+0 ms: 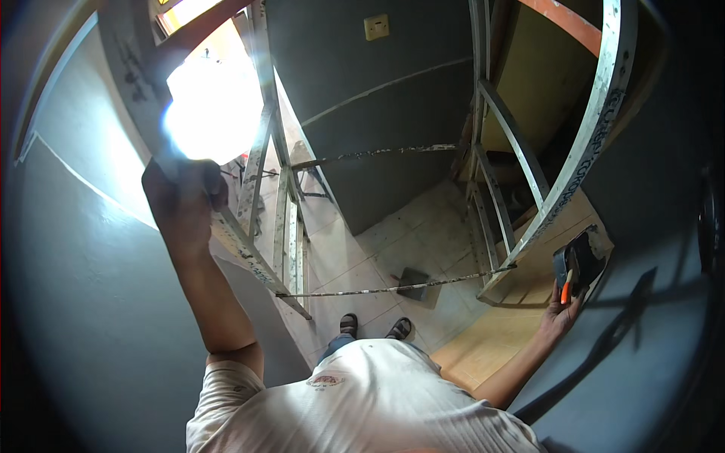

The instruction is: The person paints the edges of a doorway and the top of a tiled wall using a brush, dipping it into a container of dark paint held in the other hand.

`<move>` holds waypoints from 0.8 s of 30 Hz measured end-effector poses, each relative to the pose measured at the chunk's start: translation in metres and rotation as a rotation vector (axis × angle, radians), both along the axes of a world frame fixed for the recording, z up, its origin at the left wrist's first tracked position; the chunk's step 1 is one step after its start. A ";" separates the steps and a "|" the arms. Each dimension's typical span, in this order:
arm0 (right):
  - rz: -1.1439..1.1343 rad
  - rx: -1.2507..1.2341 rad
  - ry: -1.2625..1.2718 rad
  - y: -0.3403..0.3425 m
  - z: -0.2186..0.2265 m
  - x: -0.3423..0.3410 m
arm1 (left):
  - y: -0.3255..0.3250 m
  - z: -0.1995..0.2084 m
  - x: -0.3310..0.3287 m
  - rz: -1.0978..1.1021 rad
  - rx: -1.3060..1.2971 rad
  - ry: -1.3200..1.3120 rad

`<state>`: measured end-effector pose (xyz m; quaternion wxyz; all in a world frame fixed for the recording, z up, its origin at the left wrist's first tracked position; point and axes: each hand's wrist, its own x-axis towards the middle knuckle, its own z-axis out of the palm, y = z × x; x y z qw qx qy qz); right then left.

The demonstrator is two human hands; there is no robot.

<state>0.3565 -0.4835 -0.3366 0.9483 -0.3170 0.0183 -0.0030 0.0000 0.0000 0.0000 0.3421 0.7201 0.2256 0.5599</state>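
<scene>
The left arm reaches up and away from the body, almost straight, and the left hand (183,198) is closed around the paint-spattered metal rail of a ladder frame (257,260) on the left side of the view. Glare from a bright opening (215,106) just above washes out the fingers, so the exact grip on the rail is hard to make out. The right arm stretches out low to the right, elbow slightly bent, and the right hand (560,313) is wrapped around the orange handle of a trowel (575,264), whose dark flat blade points upward and lies against or very close to the grey wall (649,317); whether it touches cannot be told. A second spattered frame (563,185) curves just left of the blade. Far below, sandalled feet (375,327) stand on a tiled floor (423,234), partly hidden behind the white shirt (362,408). The picture's corners fall into darkness.
</scene>
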 end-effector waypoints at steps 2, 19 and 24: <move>-0.032 -0.007 -0.047 -0.006 -0.003 0.000 | 0.007 0.001 -0.009 -0.051 -0.001 0.036; 0.058 -0.158 -0.058 -0.026 0.017 0.198 | -0.010 -0.024 0.032 0.005 -0.124 -0.023; 0.152 -0.081 -0.135 -0.036 0.017 0.220 | -0.019 -0.021 0.039 0.032 -0.130 -0.019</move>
